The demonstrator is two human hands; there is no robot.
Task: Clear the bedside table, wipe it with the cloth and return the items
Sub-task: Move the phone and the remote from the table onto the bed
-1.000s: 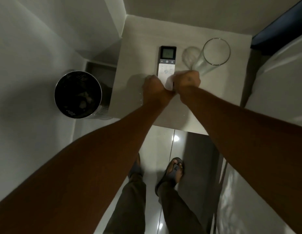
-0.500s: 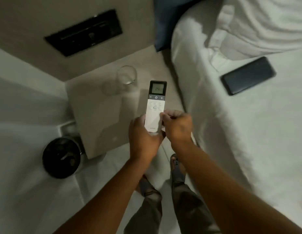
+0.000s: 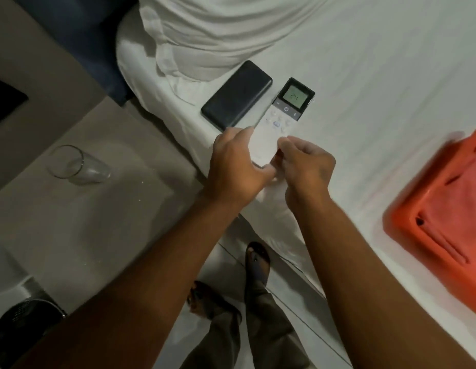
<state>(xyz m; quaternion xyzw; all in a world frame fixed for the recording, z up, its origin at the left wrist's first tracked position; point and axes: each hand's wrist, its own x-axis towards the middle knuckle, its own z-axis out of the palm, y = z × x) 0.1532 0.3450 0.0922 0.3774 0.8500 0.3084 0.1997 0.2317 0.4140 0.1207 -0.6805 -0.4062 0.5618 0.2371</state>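
Both hands meet at the near end of the white remote (image 3: 282, 121): my left hand (image 3: 235, 167) curls around its left edge, my right hand (image 3: 306, 162) pinches its lower right corner. Just beyond my left fingers, I see a black phone (image 3: 237, 95) lying beside the remote on the white bed (image 3: 378, 75). Well left of my left hand, a glass (image 3: 74, 166) stands on the bedside table (image 3: 85, 222). Far right of my right hand lies an orange cloth (image 3: 450, 209).

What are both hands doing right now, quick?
Left hand: closed on the near end of the remote, over the bed.
Right hand: fingers curled at the same end, pinching it.
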